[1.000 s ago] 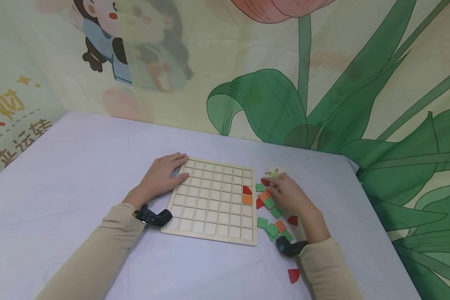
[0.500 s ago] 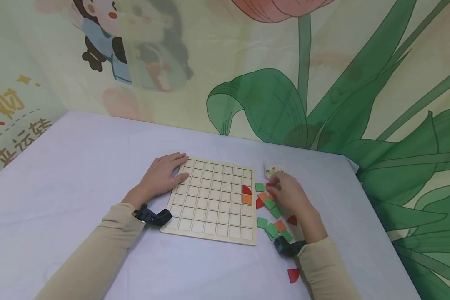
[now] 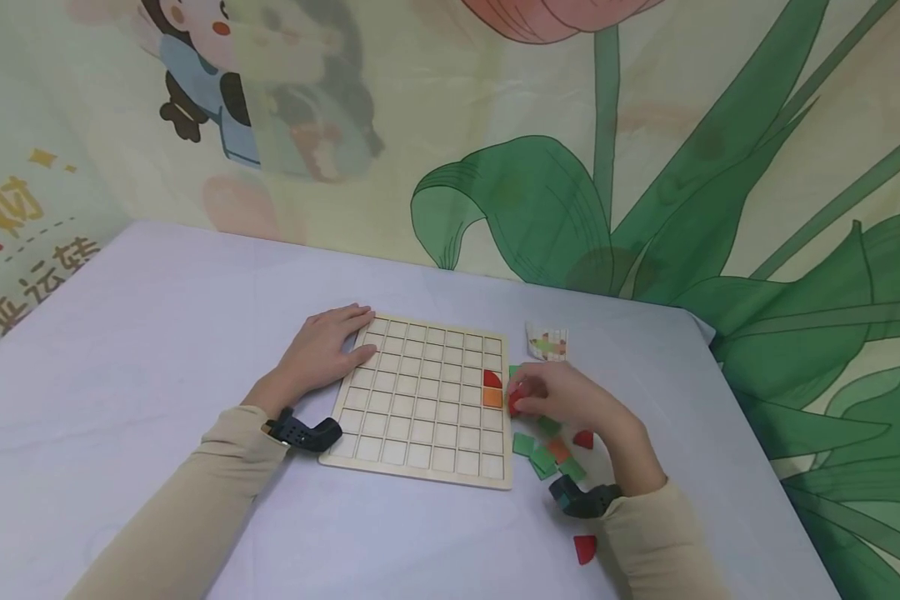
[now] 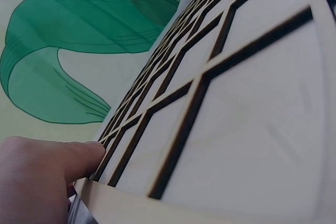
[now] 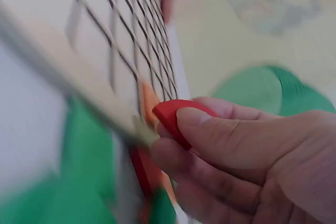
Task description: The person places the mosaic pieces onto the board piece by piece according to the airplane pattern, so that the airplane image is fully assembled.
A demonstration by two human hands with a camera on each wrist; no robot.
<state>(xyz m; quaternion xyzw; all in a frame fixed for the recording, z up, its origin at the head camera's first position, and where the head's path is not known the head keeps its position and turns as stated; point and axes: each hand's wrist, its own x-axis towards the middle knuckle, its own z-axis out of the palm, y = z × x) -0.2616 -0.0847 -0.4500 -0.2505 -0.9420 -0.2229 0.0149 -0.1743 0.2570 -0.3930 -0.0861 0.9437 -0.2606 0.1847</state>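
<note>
In the head view a wooden grid board lies on the table, with a red quarter-round tile and an orange square tile in its right-hand column. My left hand rests on the board's far left edge, fingers extended and thumb over the grid. Beside the right rim, my right hand pinches another red quarter-round tile between thumb and fingers. Its palm and fingers hide part of the loose pile in the head view.
Loose green tiles, an orange tile and a red tile lie right of the board. Nearer the front is another red tile. A small printed card sits behind my right hand, before the patterned backdrop.
My right hand has drawn back from the card toward the board's right edge, carrying the red tile. The printed card is now fully uncovered. My left hand stays on the board.
</note>
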